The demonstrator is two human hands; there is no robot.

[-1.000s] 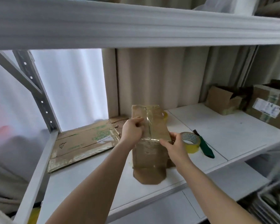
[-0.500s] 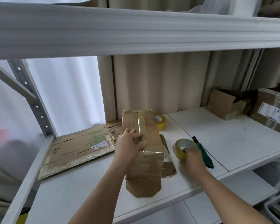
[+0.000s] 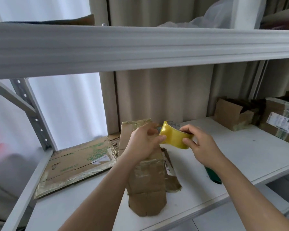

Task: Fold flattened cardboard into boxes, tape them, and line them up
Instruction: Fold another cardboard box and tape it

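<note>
both hands up over the shelf (image 3: 240,147), sharing one roll of tape (image 3: 173,137). right hand (image 3: 200,147) clamped on the roll, thumb on the yellow band, fingers over the top rim. left hand (image 3: 143,144) pinching at the roll's left edge, probably hunting the loose end, though no end shows. directly beneath and slightly left, the half-built box (image 3: 145,174), standing on the shelf, long axis running away from the body, old shiny tape across its top face. left hand nearer the box, just above its far end. likely next: peel a strip and lay it along that long axis. flat cardboard (image 3: 77,165) lying left of the box; a green cutter (image 3: 213,176) right of it, under the right forearm.
</note>
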